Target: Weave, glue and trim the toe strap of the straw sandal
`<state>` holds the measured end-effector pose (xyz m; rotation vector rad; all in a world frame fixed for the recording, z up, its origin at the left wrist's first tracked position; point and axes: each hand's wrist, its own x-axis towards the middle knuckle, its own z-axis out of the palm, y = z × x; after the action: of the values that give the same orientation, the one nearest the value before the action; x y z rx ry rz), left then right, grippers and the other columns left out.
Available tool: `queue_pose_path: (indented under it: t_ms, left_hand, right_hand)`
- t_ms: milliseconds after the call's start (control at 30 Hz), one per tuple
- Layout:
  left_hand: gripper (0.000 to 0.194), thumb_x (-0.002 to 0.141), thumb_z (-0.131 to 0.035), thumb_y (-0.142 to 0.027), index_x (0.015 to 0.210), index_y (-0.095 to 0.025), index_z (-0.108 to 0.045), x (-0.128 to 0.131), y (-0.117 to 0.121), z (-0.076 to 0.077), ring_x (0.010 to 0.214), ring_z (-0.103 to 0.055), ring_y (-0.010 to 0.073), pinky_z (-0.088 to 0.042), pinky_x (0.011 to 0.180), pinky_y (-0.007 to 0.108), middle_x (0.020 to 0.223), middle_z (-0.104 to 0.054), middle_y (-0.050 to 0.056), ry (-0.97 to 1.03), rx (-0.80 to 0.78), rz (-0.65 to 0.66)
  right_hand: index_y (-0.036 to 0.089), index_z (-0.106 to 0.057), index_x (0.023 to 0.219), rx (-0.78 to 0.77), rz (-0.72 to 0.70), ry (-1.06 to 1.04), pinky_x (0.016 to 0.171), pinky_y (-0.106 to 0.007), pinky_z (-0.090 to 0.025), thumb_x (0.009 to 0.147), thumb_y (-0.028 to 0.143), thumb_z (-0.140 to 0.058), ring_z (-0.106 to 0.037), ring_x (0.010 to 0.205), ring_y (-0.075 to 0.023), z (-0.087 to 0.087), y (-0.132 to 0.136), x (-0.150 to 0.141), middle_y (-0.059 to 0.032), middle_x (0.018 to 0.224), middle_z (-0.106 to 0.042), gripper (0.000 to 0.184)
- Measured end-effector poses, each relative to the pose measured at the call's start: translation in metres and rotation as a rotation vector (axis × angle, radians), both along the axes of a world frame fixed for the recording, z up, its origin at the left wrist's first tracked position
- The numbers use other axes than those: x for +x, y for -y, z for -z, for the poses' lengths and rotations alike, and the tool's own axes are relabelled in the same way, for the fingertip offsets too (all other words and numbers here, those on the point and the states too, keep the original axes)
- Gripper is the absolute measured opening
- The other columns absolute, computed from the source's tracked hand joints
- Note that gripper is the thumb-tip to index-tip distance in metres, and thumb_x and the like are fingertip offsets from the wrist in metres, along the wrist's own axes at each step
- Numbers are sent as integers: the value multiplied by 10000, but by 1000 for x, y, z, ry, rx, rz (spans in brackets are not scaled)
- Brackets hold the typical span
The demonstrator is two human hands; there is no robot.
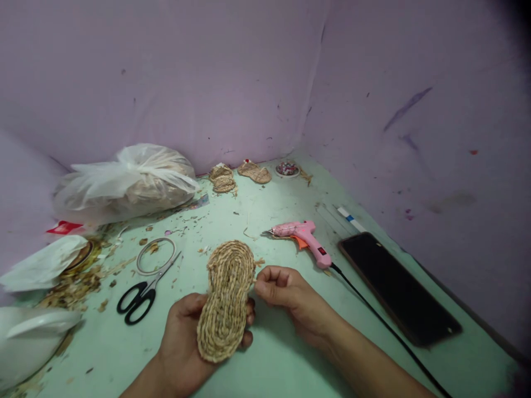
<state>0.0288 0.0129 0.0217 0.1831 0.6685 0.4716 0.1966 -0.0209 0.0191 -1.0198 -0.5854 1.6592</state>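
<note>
A braided straw slipper sole (226, 304), coiled in oval rows, rests in my left hand (182, 331). The thumb lies along its left edge and fingertips show at its right edge. My right hand (286, 290) is beside the sole's upper right edge, its thumb and forefinger pinched together at a small pale strand there. What exactly sits in that pinch is too small to make out. Beyond my right hand lies a pink glue gun (305, 237) on its side, its nozzle pointing left. Black-handled scissors (143, 296) lie left of the sole.
A ring of tape (156, 256) touches the scissors. A phone (398, 287) lies at right, near the glue gun's black cord (373, 309). Straw scraps (78, 287) and a tied plastic bag (128, 185) are at left. Small straw slippers (255, 172) and a bead dish (287, 168) stand by the wall.
</note>
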Motion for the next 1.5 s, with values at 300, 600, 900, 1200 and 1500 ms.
queue_pose_path:
  t_ms: [300, 600, 900, 1200, 1500]
  left_hand:
    - [301, 504, -651, -227, 793, -143, -648, -5, -2, -18, 670, -550, 160, -425, 641, 274, 709, -618, 31, -460, 427, -50]
    - [277, 654, -517, -334, 884, -180, -516, -15, -11, -20, 798, -506, 220, -418, 702, 353, 872, -557, 50, -1224, 1545, 189]
    - [346, 632, -544, -232, 956, -128, -484, -5, 3, 0, 875, -468, 283, -396, 746, 441, 962, -521, 142, -1425, 2011, 261]
    - [423, 618, -567, -217, 1002, -55, -495, -7, 4, 8, 912, -458, 318, -378, 786, 492, 987, -521, 188, -1329, 2231, 92]
    - [384, 625, -548, -201, 973, -39, -539, -7, 8, 10, 891, -467, 322, -359, 797, 508, 979, -549, 197, -1241, 2327, 185]
  right_hand:
    - [173, -557, 639, 161, 358, 324, 516, -227, -318, 619, 380, -729, -399, 551, -95, 2, -3, 16, 32, 598, -480, 270]
    - [197, -585, 748, 246, 413, 507, 616, -269, -446, 680, 331, -673, -531, 654, -135, 1, 2, 14, -4, 707, -574, 174]
    - [235, -477, 1132, 381, 127, 703, 1005, -433, -334, 640, 73, -519, -481, 1143, -225, 5, 4, 18, -73, 1177, -544, 520]
    - [205, -520, 1041, 148, 132, 566, 694, -337, -478, 679, 310, -641, -570, 829, -200, 7, -1, 18, -77, 955, -572, 396]
    - [222, -544, 938, 255, -56, 892, 625, -276, -446, 749, 194, -566, -541, 694, -150, 7, 2, 19, -15, 846, -579, 193]
